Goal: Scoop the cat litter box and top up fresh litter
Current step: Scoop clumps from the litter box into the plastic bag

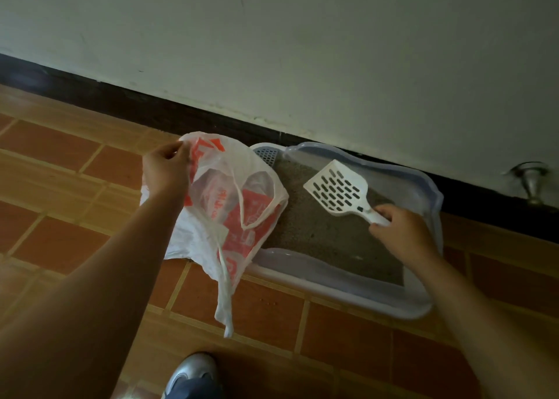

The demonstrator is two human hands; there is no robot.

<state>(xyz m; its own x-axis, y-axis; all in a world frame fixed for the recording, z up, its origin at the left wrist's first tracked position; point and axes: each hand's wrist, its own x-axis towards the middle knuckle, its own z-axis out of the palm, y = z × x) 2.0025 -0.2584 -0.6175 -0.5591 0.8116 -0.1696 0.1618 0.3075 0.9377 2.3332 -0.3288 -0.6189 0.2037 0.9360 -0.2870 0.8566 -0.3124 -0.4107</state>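
1. Floor [75, 156] of reddish-brown tiles with tan grout bands, meeting a dark baseboard [181, 114].
2. Pale litter tray [423, 305] set directly on the tiles, against the baseboard.
3. Grey shoe [193, 371] planted at the near edge.

Thin, crinkled, translucent plastic forms the bag [230, 214], smooth matt white plastic the scoop [338, 191], while the litter [326, 235] looks grainy (grey, dull) at centre frame.
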